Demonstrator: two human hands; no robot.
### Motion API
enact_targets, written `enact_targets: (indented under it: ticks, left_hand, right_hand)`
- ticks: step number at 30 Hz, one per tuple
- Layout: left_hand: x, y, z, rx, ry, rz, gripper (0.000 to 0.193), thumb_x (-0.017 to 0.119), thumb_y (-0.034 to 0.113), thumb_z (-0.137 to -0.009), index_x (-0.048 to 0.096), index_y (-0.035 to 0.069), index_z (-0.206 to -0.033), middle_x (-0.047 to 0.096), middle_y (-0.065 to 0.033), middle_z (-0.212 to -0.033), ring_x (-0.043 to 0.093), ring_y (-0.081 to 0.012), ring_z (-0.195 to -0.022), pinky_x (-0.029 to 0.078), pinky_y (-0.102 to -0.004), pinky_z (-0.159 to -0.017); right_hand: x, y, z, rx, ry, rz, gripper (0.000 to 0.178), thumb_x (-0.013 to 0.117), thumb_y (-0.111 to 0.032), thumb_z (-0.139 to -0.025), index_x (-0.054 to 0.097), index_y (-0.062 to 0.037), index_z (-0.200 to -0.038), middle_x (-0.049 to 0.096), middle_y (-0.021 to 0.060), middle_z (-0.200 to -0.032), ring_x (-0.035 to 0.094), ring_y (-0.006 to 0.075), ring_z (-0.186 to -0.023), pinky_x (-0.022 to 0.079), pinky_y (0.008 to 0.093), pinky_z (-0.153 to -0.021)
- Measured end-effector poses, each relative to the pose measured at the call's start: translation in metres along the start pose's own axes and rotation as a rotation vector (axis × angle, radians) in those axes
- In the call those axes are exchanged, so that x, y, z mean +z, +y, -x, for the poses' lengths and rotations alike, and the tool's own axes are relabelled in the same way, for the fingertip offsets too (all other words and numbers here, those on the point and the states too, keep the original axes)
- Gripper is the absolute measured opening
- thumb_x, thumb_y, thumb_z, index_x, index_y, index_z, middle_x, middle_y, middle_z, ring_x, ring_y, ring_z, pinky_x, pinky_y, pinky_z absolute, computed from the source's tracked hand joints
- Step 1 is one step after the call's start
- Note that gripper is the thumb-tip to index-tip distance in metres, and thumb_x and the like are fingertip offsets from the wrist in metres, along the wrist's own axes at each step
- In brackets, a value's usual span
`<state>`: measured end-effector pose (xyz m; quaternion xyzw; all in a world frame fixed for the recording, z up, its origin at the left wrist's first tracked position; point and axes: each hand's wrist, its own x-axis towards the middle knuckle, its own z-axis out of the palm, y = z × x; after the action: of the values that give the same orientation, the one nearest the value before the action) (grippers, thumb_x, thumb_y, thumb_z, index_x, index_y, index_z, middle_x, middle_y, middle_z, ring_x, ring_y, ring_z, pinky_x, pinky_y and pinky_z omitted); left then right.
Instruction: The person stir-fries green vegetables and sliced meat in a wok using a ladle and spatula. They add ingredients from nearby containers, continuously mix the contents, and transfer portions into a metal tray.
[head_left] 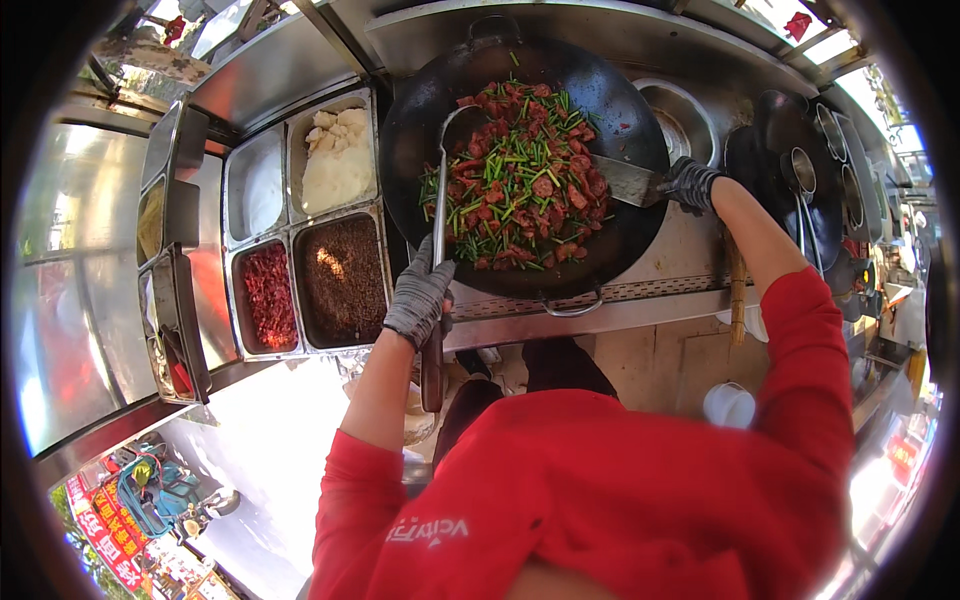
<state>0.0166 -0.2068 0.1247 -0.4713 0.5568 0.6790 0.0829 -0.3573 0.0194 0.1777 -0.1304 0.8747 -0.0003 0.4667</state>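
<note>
A big dark wok [625, 235] holds sliced reddish sausage mixed with cut green stalks [530, 165]. My left hand [418, 300], in a grey glove, is wrapped round the handle of a long metal ladle [440, 205]. The ladle's round head lies at the left side of the food, and its wooden handle end points down toward me. On the wok's right side my gloved right hand [690, 184] grips a metal spatula [628, 181]. Its flat blade touches the right edge of the food. The spatula's handle is mostly hidden by my fingers.
Left of the wok stand metal bins with white powder [340, 170], red chopped pieces [267, 297] and dark brown seasoning [340, 275]. A round metal pot [675, 115] sits behind the spatula. Further right are a second dark pan and strainers [802, 172]. A white bucket [730, 405] stands below the counter.
</note>
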Motion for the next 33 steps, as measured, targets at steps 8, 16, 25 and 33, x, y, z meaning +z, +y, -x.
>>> enact_targets:
  ticks: [8, 16, 25, 33]
  left_hand:
    - [0.012, -0.016, 0.080, 0.198, 0.071, -0.100, 0.065, 0.054, 0.008, -0.091, 0.026, 0.012, -0.150, 0.064, -0.0038, -0.091, 0.048, -0.0056, -0.048, 0.043, -0.0228, -0.045]
    - [0.017, 0.034, -0.010, 0.129, 0.076, 0.017, 0.060, 0.053, 0.010, -0.092, 0.032, 0.017, -0.148, 0.052, -0.0008, -0.060, 0.045, -0.0080, -0.043, 0.039, -0.0245, -0.040]
    - [-0.011, -0.036, 0.045, 0.570, 0.219, -0.461, 0.067, 0.056, 0.009, -0.091, 0.026, 0.013, -0.150, 0.056, -0.0023, -0.072, 0.048, -0.0095, -0.048, 0.044, -0.0253, -0.045]
    - [0.051, -0.010, 0.010, 0.098, 0.083, -0.007, 0.067, 0.058, 0.014, -0.090, 0.027, 0.011, -0.150, 0.055, -0.0033, -0.067, 0.047, -0.0084, -0.046, 0.041, -0.0250, -0.043]
  right_hand:
    - [0.064, -0.035, 0.033, -0.540, 0.480, 0.478, 0.036, 0.054, -0.037, -0.091, 0.064, -0.0098, -0.113, 0.068, 0.0173, -0.093, 0.064, 0.0341, -0.092, 0.049, 0.0441, -0.084]
    - [-0.006, -0.040, 0.002, -0.328, 0.547, 0.510, 0.032, 0.055, -0.036, -0.090, 0.068, -0.0084, -0.102, 0.068, 0.0186, -0.093, 0.066, 0.0339, -0.090, 0.051, 0.0428, -0.081]
    - [-0.050, -0.009, 0.050, -0.549, 0.394, 0.773, 0.029, 0.056, -0.030, -0.090, 0.069, -0.0090, -0.105, 0.069, 0.0160, -0.086, 0.066, 0.0309, -0.084, 0.052, 0.0385, -0.077]
    - [0.049, -0.029, -0.096, -0.450, 0.075, 0.121, 0.030, 0.054, -0.032, -0.093, 0.070, -0.0067, -0.096, 0.067, 0.0139, -0.074, 0.066, 0.0285, -0.072, 0.052, 0.0403, -0.072]
